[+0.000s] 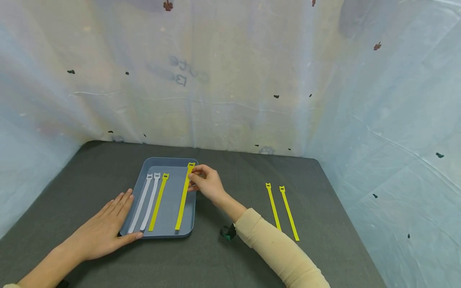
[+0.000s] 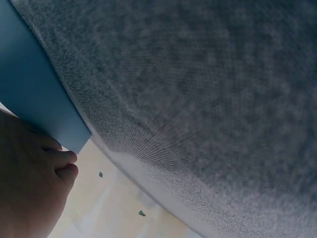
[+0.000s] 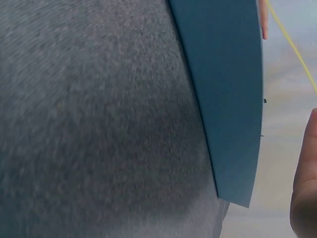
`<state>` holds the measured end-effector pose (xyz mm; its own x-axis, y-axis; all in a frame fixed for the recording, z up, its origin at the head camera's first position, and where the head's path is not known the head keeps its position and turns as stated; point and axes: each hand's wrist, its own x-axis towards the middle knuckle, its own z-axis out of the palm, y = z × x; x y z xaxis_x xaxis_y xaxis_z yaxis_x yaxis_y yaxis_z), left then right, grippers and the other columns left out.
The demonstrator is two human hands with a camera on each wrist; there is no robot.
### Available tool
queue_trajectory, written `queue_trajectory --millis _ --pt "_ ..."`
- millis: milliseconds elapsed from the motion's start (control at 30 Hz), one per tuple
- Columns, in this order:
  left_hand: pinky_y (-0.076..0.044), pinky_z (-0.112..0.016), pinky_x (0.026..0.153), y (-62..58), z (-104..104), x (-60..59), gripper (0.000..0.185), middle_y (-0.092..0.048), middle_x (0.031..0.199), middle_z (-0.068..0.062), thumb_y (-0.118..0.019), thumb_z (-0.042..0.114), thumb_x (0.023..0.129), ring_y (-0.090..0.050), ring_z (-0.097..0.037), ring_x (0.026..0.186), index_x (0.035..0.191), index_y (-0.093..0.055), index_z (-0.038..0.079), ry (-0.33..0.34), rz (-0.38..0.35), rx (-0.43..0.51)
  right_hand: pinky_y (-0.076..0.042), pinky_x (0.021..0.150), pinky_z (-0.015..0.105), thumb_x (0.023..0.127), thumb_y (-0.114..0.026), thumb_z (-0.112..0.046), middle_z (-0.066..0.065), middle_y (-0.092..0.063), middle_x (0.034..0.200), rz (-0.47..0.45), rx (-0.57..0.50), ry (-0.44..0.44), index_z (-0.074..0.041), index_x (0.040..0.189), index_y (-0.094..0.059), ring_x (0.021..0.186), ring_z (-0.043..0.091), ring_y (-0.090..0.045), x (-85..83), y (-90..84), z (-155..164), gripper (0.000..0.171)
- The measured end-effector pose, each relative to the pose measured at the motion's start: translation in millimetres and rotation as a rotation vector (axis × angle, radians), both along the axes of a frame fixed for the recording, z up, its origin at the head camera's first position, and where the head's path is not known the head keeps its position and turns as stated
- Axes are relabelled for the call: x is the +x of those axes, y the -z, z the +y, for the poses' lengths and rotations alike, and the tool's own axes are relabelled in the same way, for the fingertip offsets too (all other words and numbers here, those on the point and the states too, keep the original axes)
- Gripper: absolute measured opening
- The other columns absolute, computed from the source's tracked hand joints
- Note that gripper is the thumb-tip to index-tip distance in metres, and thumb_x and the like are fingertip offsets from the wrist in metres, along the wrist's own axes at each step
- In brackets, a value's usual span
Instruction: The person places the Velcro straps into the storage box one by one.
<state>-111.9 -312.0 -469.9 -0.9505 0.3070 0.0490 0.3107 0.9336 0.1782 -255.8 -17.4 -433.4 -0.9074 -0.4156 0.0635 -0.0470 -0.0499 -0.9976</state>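
A blue-grey tray (image 1: 169,233) lies on the dark grey table. In it lie two white straps (image 1: 145,202), a yellow strap (image 1: 159,202) and a second yellow strap (image 1: 183,196) at the right side. My right hand (image 1: 205,182) pinches the top end of that right-hand yellow strap near the tray's far right corner. My left hand (image 1: 104,228) rests flat on the table, fingers straight against the tray's left side and thumb along its near corner. The left wrist view shows the tray's wall (image 2: 29,94) beside my fingers (image 2: 59,163). The right wrist view shows the tray (image 3: 223,99) and a thin yellow strap (image 3: 292,47).
Two more yellow straps (image 1: 272,206) (image 1: 289,212) lie side by side on the table right of the tray. A small dark green object (image 1: 227,232) sits by my right forearm. Pale plastic sheeting walls off the table at the back and both sides.
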Motion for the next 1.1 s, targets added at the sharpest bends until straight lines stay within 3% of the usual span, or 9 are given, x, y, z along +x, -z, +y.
queue_trajectory --millis 133,433,667,900,1100 --pt "0.023 -0.022 0.117 0.2 -0.2 0.1 0.113 -0.011 0.171 -0.026 -0.058 0.071 0.095 -0.018 -0.047 0.156 0.164 -0.011 -0.005 0.002 0.012 0.0 -0.06 0.086 0.057 0.102 -0.065 -0.002 0.013 -0.066 0.102 0.001 -0.005 -0.005 0.006 0.119 -0.064 0.089 0.038 -0.07 -1.0 5.4 -8.3 0.019" --pt "0.024 -0.023 0.118 0.3 -0.3 0.2 0.114 -0.01 0.171 -0.026 -0.057 0.072 0.095 -0.017 -0.047 0.156 0.164 -0.01 -0.005 -0.003 -0.002 0.002 -0.062 0.083 0.053 0.101 -0.065 0.0 0.01 -0.066 0.101 0.01 0.013 -0.018 0.003 0.117 -0.066 0.088 0.037 -0.074 -2.7 11.4 -27.5 0.017" --pt "0.021 -0.028 0.121 0.0 -0.3 -0.4 0.114 -0.009 0.172 -0.026 -0.057 0.072 0.095 -0.017 -0.048 0.156 0.165 -0.009 -0.004 -0.013 -0.017 0.005 -0.063 0.081 0.052 0.1 -0.066 0.0 0.008 -0.066 0.1 0.024 0.044 -0.029 0.005 0.115 -0.066 0.077 0.021 -0.074 -2.6 16.8 -40.2 0.016" --pt "0.018 -0.032 0.124 -0.9 0.3 0.2 0.113 -0.01 0.171 -0.027 -0.058 0.071 0.095 -0.018 -0.048 0.156 0.164 -0.011 -0.006 -0.007 -0.011 0.008 -0.064 0.079 0.048 0.098 -0.068 0.001 0.008 -0.066 0.101 0.058 0.111 -0.028 0.005 0.118 -0.067 0.089 0.038 -0.075 -2.5 19.8 -49.1 0.02" --pt "0.019 -0.029 0.122 -0.5 0.2 0.3 0.113 -0.009 0.171 -0.026 -0.058 0.071 0.096 -0.018 -0.048 0.156 0.164 -0.011 -0.006 -0.004 -0.001 0.008 -0.065 0.074 0.041 0.097 -0.069 0.002 0.008 -0.067 0.102 0.15 0.211 -0.045 0.003 0.12 -0.067 0.081 0.023 -0.075 -3.4 22.4 -53.3 0.023"
